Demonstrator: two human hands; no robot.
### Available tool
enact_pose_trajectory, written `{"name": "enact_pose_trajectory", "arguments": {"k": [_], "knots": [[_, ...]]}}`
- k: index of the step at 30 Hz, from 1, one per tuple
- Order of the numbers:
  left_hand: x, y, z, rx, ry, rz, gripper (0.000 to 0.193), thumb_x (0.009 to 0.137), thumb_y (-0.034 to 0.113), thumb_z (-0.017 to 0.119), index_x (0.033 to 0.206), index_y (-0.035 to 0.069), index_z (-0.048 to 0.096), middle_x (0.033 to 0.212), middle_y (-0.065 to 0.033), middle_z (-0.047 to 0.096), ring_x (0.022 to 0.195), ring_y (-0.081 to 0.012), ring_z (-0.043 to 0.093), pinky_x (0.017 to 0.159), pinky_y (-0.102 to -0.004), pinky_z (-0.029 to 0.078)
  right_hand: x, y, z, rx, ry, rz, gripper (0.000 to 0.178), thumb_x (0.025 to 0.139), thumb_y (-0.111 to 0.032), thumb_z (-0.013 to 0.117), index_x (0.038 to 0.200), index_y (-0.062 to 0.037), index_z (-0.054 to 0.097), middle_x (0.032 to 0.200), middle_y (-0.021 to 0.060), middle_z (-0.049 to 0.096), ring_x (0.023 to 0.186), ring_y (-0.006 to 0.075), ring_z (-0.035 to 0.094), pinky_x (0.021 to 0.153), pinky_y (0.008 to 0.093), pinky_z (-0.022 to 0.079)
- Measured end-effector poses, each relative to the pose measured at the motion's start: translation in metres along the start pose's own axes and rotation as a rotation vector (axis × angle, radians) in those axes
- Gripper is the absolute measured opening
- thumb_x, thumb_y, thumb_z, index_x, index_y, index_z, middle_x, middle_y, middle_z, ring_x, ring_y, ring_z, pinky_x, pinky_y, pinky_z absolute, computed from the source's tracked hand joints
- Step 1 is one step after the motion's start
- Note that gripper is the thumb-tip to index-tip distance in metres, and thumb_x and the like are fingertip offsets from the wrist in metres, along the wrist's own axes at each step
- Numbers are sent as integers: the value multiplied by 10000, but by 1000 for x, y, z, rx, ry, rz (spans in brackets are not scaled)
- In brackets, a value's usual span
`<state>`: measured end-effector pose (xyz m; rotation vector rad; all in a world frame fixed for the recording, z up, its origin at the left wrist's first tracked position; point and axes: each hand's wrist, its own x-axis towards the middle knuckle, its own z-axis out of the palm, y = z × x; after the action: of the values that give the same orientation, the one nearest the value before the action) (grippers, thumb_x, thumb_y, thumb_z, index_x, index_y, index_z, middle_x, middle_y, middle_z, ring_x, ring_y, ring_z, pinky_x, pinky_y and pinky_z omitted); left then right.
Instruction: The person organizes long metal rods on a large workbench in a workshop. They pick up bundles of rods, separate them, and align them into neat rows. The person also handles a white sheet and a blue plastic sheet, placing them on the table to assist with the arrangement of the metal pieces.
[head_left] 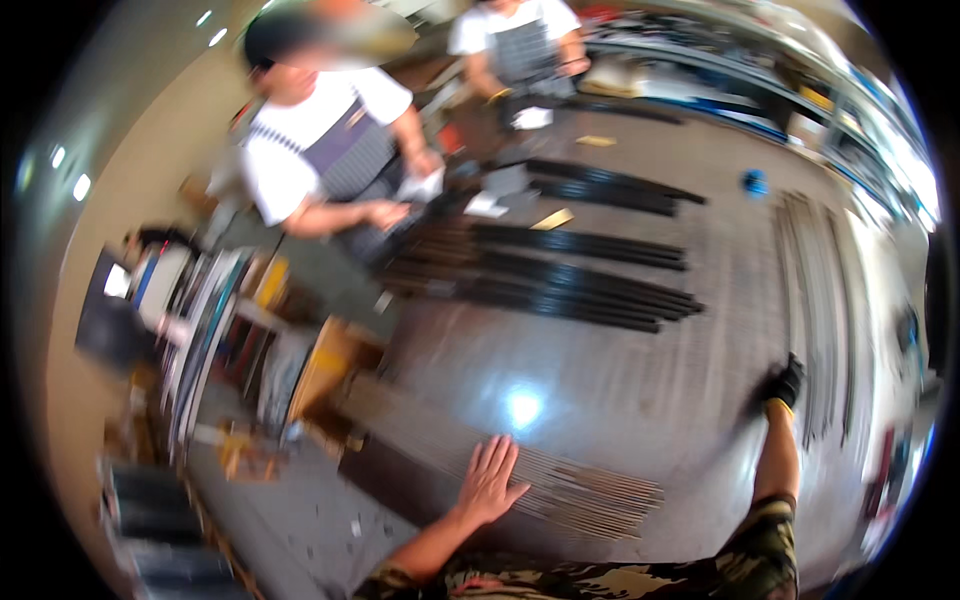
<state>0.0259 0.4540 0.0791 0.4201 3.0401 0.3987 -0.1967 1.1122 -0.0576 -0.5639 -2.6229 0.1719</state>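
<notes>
My bare left hand (490,481) lies flat with its fingers spread on a row of thin metal rods (600,497) along the table's near edge. The rods lie side by side, their right ends uneven. At the right, my right hand (785,384), in a black glove with a yellow cuff, looks closed at the near end of a long thin metal strip (788,270); blur hides the single fingers. Beside it lie several more long grey strips (825,330), pointing away from me.
Bundles of black bars (585,290) lie across the middle of the brown table (700,400). A blue roll (754,182) sits at the far right. Two people in aprons (330,150) handle white pieces at the far side. A cardboard box (335,365) stands left; shelves (720,65) line the back.
</notes>
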Motion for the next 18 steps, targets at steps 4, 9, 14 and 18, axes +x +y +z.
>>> {"name": "enact_pose_trajectory", "arguments": {"k": [4, 9, 14, 18], "knots": [[10, -25, 9, 48, -9, -88, 801, 970, 603, 398, 1490, -3, 341, 1569, -201, 298, 1470, -361, 241, 1191, -524, 188, 32, -42, -34, -342, -239, 58, 357, 919, -74, 472, 1253, -106, 597, 1024, 166, 631, 979, 353, 624, 826, 450, 514], [11, -97, -10, 148, 82, -230, 790, 966, 560, 455, 1491, -16, 328, 1567, -226, 287, 1476, -369, 227, 1196, -516, 185, 4, -57, -53, -399, -220, 121, 504, 914, -104, 511, 1416, -134, 467, 1469, 202, 447, 1290, 369, 492, 1029, 437, 450], [22, -169, -24, 227, 121, -268, 834, 939, 554, 511, 1495, -33, 302, 1576, -226, 263, 1477, -351, 230, 1208, -486, 181, -85, -132, -65, 55, 34, -179, 690, 856, -100, 624, 1491, -35, 361, 1543, 220, 346, 1410, 387, 353, 1173, 428, 277], [18, -185, -19, 176, 92, -270, 871, 937, 579, 496, 1503, -44, 272, 1578, -227, 257, 1488, -337, 202, 1217, -474, 160, -236, -341, -115, 613, -368, -616, 746, 861, -227, 651, 1499, -17, 325, 1520, 248, 353, 1417, 415, 323, 1177, 493, 228]]}}
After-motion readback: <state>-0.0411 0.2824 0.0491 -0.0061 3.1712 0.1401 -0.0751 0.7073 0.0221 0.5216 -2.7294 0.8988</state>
